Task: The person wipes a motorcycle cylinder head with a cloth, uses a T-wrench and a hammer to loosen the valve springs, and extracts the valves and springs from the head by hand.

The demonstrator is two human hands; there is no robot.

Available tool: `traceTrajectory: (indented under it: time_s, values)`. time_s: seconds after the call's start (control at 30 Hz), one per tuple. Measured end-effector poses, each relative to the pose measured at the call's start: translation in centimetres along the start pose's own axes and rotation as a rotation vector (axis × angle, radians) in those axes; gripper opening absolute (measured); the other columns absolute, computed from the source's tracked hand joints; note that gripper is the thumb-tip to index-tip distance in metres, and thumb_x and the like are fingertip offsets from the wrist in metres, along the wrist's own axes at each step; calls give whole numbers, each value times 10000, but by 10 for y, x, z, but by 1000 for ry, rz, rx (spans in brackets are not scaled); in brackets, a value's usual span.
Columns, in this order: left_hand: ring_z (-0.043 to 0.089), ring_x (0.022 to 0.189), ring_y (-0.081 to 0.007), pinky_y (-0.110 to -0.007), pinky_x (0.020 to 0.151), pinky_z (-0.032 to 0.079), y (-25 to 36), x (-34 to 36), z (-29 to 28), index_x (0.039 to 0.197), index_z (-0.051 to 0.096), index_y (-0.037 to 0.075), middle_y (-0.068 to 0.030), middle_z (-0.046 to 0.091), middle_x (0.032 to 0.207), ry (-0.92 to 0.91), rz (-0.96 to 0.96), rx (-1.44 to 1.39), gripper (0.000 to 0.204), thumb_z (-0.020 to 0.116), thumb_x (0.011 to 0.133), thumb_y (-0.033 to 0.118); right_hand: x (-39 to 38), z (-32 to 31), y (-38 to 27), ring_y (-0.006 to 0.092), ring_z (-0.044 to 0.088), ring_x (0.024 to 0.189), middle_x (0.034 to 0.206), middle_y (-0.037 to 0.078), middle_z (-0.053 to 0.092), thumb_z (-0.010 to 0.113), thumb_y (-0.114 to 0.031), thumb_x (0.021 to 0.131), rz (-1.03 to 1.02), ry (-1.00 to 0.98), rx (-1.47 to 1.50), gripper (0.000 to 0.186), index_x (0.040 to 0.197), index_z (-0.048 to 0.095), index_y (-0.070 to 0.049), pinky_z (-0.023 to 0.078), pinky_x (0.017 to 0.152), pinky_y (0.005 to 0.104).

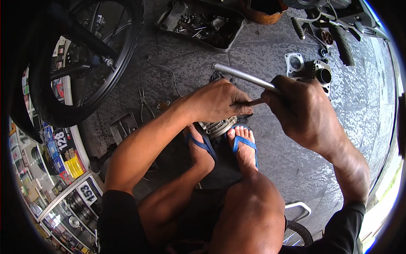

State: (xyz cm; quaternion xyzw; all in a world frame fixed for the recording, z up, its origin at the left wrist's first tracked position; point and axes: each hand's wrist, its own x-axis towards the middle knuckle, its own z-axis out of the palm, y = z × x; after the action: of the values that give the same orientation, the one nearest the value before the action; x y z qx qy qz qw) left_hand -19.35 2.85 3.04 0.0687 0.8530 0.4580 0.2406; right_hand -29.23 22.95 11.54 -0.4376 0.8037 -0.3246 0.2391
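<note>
My right hand (302, 108) is closed round a silver metal tube (241, 74), which slants up to the left past my left hand. Between the two hands shows a thin metal rod (256, 102). One end of it lies in the dark-stained fingers of my left hand (222, 101), and the other meets my right fist; whether the right hand grips it too, I cannot tell. Below my left hand a finned metal engine part (219, 128) sits on the floor between my feet in blue flip-flops (245, 144). My left hand and forearm hide part of it.
A black tray of small metal parts (198, 25) lies ahead, beside an orange-brown bowl (264, 15). At right are an engine cylinder (323, 75) and a gasket (294, 63). Pliers (144, 101) and a small tool tray (124, 126) lie left, near a motorcycle wheel (127, 63).
</note>
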Motion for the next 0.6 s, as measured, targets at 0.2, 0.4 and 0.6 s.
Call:
traceTrajectory:
  time_s: [0.2, 0.4, 0.6]
  values:
    - [695, 762, -320, -424, 738, 522, -6, -10, 8, 1011, 738, 38, -179, 694, 777, 82, 46, 11, 367, 677, 901, 383, -3, 12, -4, 367, 621, 543, 589, 176, 580, 672, -94, 880, -37, -17, -81, 151, 813, 589, 12, 466, 509, 437]
    - [692, 909, -332, -412, 808, 532, -2, -9, 4, 1062, 724, 37, -187, 714, 948, 1, -6, -36, 380, 668, 908, 380, -5, 12, -5, 359, 622, 529, 574, 180, 575, 663, -98, 887, -78, -30, -128, 154, 816, 577, 7, 467, 485, 428]
    - [683, 919, -327, -415, 800, 528, -5, -3, 15, 1018, 717, 42, -172, 707, 963, 75, 73, 65, 345, 687, 878, 356, -5, 6, -6, 389, 659, 603, 611, 184, 615, 649, -218, 891, -51, -126, -162, 221, 882, 580, -9, 535, 550, 462]
